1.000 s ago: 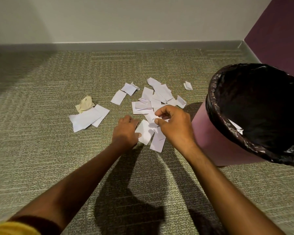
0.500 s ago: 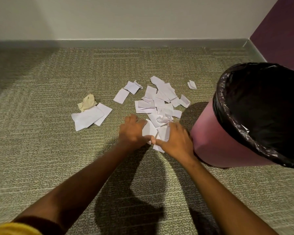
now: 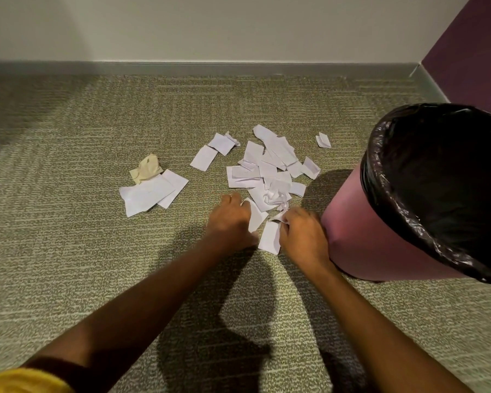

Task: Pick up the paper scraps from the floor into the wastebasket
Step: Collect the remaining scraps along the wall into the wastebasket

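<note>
At the far left of the litter, a crumpled beige wad (image 3: 147, 171) lies on the carpeted floor (image 3: 68, 251), touching a few large white sheets (image 3: 150, 195); they are well apart from both hands, so I think they are left for later. More to the right, two single scraps (image 3: 211, 153) lie just beside the main pile of paper scraps (image 3: 270, 171). This pile is near the bin, probably so that each handful travels only a short way.

The left hand (image 3: 230, 224) is low on the floor at the near edge of the pile, knuckles up, fingers curled closed on a white scrap (image 3: 256, 218) that stands out beside it. Between the hands a second white piece (image 3: 269, 239) lies flat. The right hand (image 3: 302, 236) is curled narrow, its fingertips pinching the edge of a scrap; both forearms reach forward and converge, as for gathering.

At the right stands the pink wastebasket (image 3: 360, 236) with black liner (image 3: 386, 199), its wall just beside the right hand. One small scrap (image 3: 323, 140) lies alone behind it
</note>
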